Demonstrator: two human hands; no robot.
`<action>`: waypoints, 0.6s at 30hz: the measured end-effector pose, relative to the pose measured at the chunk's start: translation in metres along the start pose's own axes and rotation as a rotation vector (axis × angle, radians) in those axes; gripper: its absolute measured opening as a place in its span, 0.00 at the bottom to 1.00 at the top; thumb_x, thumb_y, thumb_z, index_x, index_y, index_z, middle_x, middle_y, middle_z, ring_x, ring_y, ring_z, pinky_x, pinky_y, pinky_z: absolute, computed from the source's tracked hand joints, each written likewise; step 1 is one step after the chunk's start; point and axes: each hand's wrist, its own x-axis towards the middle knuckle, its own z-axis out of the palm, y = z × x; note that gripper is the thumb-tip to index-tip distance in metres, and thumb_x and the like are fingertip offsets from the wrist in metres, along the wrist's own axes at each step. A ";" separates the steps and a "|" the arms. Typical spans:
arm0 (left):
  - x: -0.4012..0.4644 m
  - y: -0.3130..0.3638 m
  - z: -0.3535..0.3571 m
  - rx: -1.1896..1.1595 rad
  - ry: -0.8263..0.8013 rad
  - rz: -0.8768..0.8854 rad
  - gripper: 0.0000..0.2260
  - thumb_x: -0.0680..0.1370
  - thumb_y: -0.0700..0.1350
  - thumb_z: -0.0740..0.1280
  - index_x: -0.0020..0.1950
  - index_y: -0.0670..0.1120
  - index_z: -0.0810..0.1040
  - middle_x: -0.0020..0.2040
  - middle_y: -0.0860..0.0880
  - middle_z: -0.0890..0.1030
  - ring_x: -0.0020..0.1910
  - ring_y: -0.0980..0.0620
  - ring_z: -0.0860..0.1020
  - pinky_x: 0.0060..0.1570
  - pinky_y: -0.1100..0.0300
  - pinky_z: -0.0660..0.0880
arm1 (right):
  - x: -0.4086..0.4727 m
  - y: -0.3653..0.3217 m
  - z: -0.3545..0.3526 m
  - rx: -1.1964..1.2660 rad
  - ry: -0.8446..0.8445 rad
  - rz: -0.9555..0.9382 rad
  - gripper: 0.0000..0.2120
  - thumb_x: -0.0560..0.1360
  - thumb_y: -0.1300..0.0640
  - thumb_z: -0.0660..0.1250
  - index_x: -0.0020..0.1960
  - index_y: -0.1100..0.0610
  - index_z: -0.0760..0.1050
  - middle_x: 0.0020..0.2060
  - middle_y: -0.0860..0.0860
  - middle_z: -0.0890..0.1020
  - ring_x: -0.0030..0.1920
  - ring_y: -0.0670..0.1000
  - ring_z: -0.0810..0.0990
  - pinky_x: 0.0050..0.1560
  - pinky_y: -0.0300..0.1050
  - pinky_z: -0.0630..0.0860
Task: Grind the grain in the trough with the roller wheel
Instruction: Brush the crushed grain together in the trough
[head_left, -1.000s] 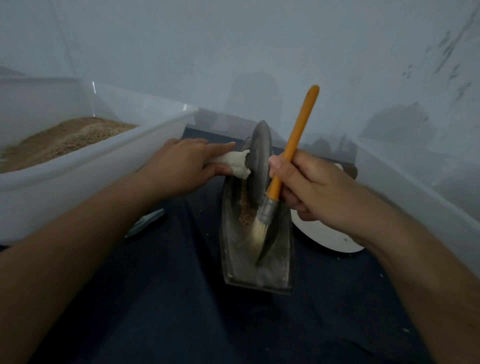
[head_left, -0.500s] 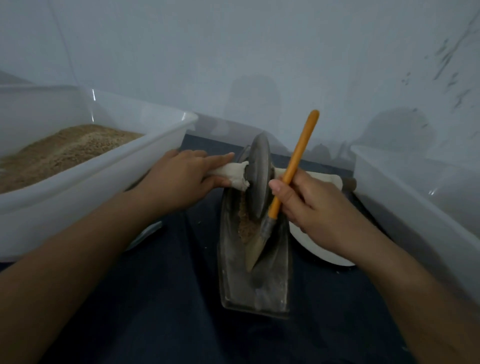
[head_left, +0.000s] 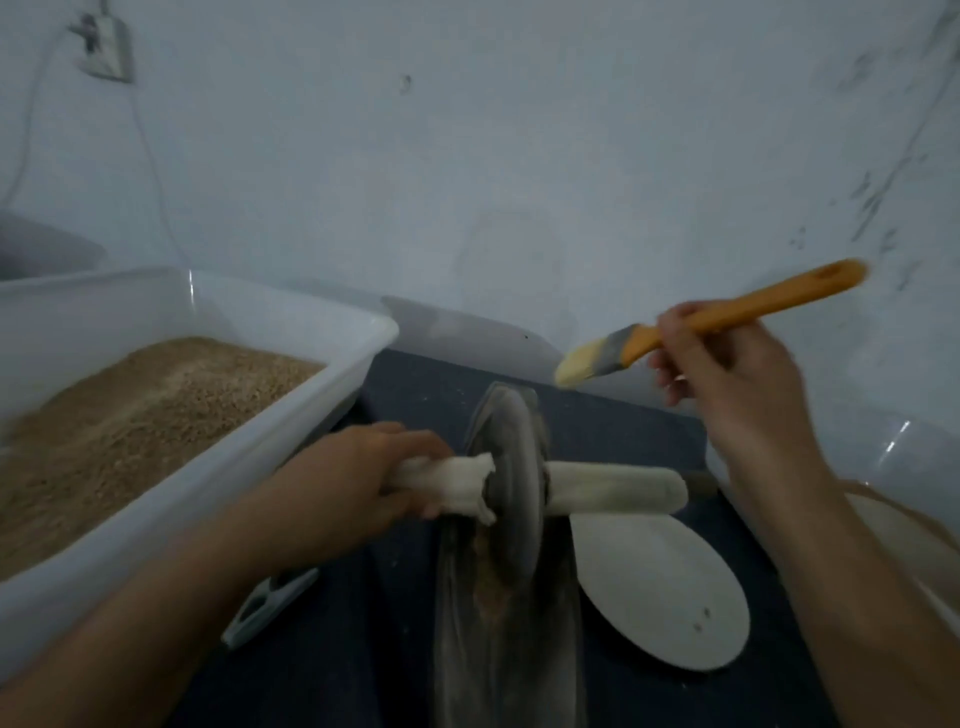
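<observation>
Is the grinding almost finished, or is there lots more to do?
Not finished. Some brown grain already sits in the trough under the roller wheel. The left hand grips one cloth-wrapped handle; the right hand holds the orange brush up in the air, so the right handle is free. The white tub beside it is full of grain.

A dull grey metal roller wheel with a matt, worn face stands in a scuffed metal trough, whose inside is dusted with coarse tan grain. The wheel's axle handles are wrapped in off-white cloth. The brush has a smooth orange plastic handle, a grey metal ferrule and pale bristles. A glossy white plastic tub holds rough, sandy brown meal
</observation>
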 end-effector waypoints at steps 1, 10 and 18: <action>-0.002 0.001 -0.003 -0.031 -0.032 0.016 0.14 0.74 0.52 0.68 0.55 0.66 0.69 0.49 0.63 0.73 0.47 0.64 0.72 0.42 0.72 0.64 | 0.004 0.005 0.006 -0.031 -0.023 0.014 0.05 0.76 0.49 0.63 0.42 0.45 0.74 0.31 0.40 0.82 0.32 0.40 0.79 0.38 0.40 0.74; -0.008 0.007 -0.012 -0.160 -0.115 0.036 0.19 0.72 0.50 0.71 0.47 0.73 0.67 0.43 0.71 0.74 0.45 0.71 0.73 0.43 0.74 0.66 | 0.008 0.031 0.016 -0.240 -0.300 -0.064 0.03 0.74 0.49 0.65 0.43 0.46 0.77 0.34 0.44 0.82 0.39 0.39 0.79 0.40 0.30 0.73; -0.006 -0.011 0.004 -0.060 -0.154 0.001 0.19 0.70 0.58 0.70 0.59 0.68 0.69 0.52 0.66 0.76 0.50 0.66 0.75 0.50 0.65 0.71 | -0.004 0.040 0.039 -0.425 -0.574 -0.106 0.08 0.77 0.48 0.63 0.45 0.49 0.78 0.39 0.46 0.81 0.38 0.41 0.77 0.40 0.35 0.72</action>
